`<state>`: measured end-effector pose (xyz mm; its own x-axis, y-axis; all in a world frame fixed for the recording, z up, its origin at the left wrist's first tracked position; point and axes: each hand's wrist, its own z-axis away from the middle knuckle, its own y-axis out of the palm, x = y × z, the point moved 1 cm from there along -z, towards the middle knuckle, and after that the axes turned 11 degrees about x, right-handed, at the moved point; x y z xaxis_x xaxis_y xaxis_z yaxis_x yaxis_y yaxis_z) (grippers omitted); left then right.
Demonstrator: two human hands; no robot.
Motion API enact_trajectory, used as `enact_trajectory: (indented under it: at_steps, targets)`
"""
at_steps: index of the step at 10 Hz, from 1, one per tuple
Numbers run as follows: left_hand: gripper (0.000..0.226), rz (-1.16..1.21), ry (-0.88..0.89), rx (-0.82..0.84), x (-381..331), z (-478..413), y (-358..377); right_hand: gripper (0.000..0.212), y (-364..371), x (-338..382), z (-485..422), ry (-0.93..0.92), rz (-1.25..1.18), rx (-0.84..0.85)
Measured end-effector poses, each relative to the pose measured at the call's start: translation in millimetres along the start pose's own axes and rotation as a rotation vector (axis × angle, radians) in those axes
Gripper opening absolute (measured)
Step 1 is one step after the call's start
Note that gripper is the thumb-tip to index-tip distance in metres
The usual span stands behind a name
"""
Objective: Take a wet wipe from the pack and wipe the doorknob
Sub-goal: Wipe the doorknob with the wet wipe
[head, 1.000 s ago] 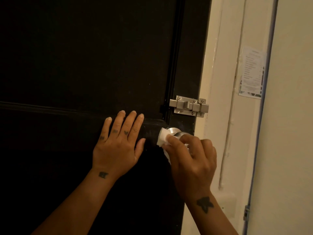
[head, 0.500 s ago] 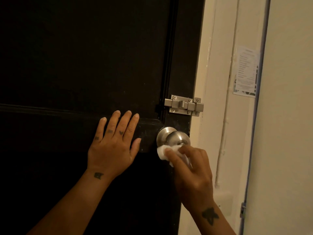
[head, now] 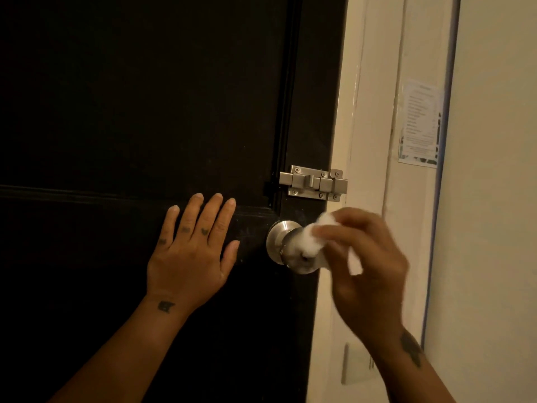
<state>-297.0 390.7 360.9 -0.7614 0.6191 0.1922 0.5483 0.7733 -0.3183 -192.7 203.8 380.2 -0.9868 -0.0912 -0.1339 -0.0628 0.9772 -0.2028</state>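
At frame centre, the right hand (head: 366, 257) pinches a soft, limp wipe (head: 312, 239) against the smooth, slippery doorknob (head: 286, 245); the left hand (head: 191, 251) lies open, flat on the door (head: 145, 97).

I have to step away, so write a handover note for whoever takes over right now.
Left hand: open, flat on the dark wooden door, beside the knob.
Right hand: pinching the crumpled white wet wipe against the round brushed-metal doorknob; it is blurred, mid-stroke.
Done: wipe taken, wiping under way.
Left: finish the knob. Pack not in view.
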Motion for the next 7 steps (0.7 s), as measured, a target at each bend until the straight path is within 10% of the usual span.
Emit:
enact_trajectory:
  at_steps: [1, 3, 5, 7]
  targets:
    - [0.056, 0.010, 0.000, 0.016, 0.0, 0.2, -1.0, 0.028, 13.9, -2.1, -3.9, -0.053, 0.149, 0.207]
    - [0.057, 0.007, 0.002, 0.032, 0.0, 0.0, -1.7, 0.014, -0.6, -5.9, -8.9, 0.053, 0.079, 0.031]
    - [0.057, 0.002, 0.004, 0.027, 0.9, 0.1, -0.8, 0.025, 10.2, 3.3, -4.7, -0.289, 0.506, 0.483]
    - [0.056, -0.011, 0.004, 0.028, -0.4, 0.6, -0.4, 0.022, -1.5, 4.8, -28.3, -0.266, 0.464, 0.478]
